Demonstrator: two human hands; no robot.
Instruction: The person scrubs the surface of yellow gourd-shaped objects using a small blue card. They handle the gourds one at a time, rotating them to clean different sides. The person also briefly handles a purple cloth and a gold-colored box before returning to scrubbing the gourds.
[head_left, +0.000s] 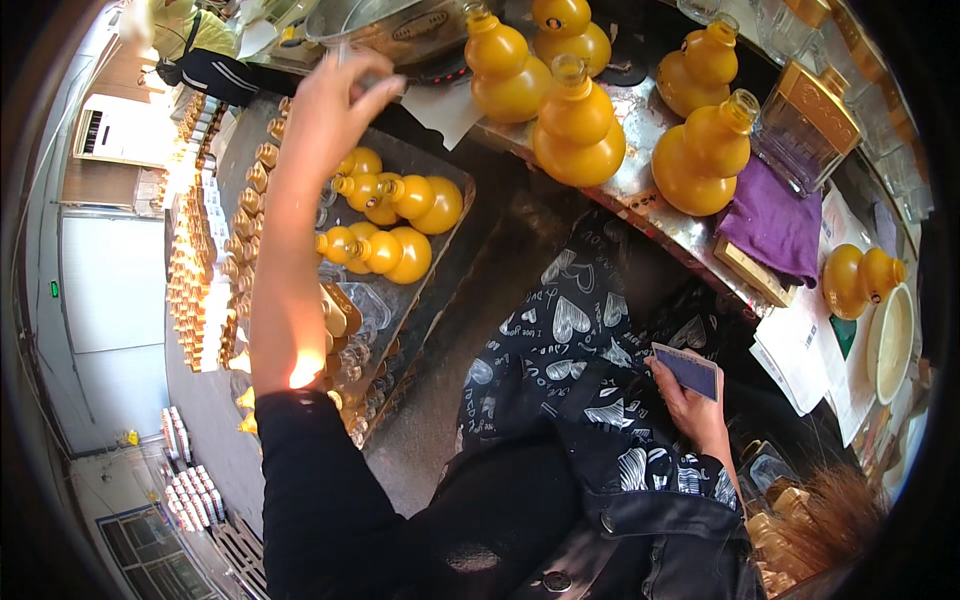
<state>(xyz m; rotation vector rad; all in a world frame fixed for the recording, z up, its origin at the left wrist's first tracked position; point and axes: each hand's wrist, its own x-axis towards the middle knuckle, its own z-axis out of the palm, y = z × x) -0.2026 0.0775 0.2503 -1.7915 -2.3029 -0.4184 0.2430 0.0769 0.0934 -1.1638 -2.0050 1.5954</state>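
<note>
My left hand (337, 97) reaches far forward, blurred, near a metal basin (390, 34). Its fingers are bent; whether they hold anything is unclear. Below that forearm, several yellow gourd-shaped bottles (405, 255) lie on a dark-topped table (439, 202). My right hand (694, 409) is low in front of my body, holding a small flat card-like piece (686, 371) with a bluish-purple face and pale edges. On the worktable (637, 176) ahead, several more yellow gourd bottles (581, 139) stand upright with bare glass necks.
A purple cloth (776, 217) lies beside a clear and gold bottle (810, 124). Papers (802, 360), a gourd bottle (855, 281) and a pale bowl (891, 345) are at right. Rows of gold-topped bottles (195, 277) stand left. Another person (187, 45) is at upper left.
</note>
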